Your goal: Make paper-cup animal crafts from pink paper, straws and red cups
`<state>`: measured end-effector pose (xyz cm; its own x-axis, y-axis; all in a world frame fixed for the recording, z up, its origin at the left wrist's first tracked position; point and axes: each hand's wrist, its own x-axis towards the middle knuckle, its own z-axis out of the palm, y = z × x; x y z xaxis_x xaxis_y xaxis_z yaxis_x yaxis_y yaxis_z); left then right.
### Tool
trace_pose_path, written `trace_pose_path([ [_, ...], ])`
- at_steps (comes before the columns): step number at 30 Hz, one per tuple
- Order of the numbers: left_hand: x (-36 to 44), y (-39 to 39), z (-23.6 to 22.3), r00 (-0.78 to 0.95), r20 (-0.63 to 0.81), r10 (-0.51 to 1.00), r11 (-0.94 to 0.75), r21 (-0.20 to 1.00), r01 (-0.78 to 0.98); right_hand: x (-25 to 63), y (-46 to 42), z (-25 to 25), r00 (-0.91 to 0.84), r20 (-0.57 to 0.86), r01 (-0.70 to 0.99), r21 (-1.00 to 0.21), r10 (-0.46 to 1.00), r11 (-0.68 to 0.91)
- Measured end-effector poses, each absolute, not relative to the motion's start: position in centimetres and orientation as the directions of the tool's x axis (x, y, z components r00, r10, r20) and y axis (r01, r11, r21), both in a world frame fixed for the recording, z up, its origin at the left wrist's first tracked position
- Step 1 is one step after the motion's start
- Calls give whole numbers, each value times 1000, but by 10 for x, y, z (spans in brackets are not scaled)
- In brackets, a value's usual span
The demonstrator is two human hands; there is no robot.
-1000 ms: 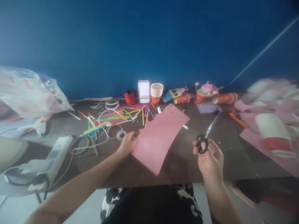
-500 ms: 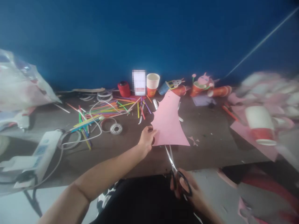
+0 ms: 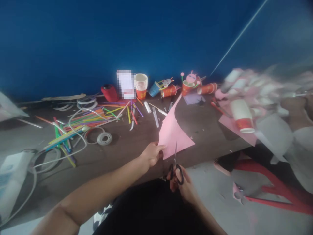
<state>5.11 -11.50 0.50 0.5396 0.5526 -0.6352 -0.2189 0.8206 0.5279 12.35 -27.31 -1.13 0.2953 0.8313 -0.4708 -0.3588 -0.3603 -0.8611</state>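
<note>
A sheet of pink paper (image 3: 173,132) with curved, cut edges is pinched at its left lower edge by my left hand (image 3: 153,154). My right hand (image 3: 179,181) grips a pair of scissors (image 3: 175,160) by the dark handles, near the table's front edge. One blade lies over the paper close to its lower edge; the other blade is hidden beneath it. The paper narrows to a point at its far end, toward the paper cups.
Coloured sticks (image 3: 83,120) and a looped white cable (image 3: 84,140) spread over the left of the table (image 3: 137,137). Stacked paper cups (image 3: 141,86) stand at the back. A tipped cup (image 3: 242,116) and blurred pink-and-white pieces lie at right. A red frame (image 3: 271,182) shows below.
The scissors have moved from just below the paper onto its lower edge, and their blades have come together. The paper has tilted, and the view has swung to the right.
</note>
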Motion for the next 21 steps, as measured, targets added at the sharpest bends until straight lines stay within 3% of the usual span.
trace_pose_path([
  [7, 66, -127, 9, 555, -638, 534, 840, 477, -258, 125, -272, -18, 418, -400, -376, -893, 815, -246],
  [21, 76, -136, 21, 591, -628, 507, 852, 468, -235, 129, -267, -10, 444, -363, -302, -922, 819, -245],
])
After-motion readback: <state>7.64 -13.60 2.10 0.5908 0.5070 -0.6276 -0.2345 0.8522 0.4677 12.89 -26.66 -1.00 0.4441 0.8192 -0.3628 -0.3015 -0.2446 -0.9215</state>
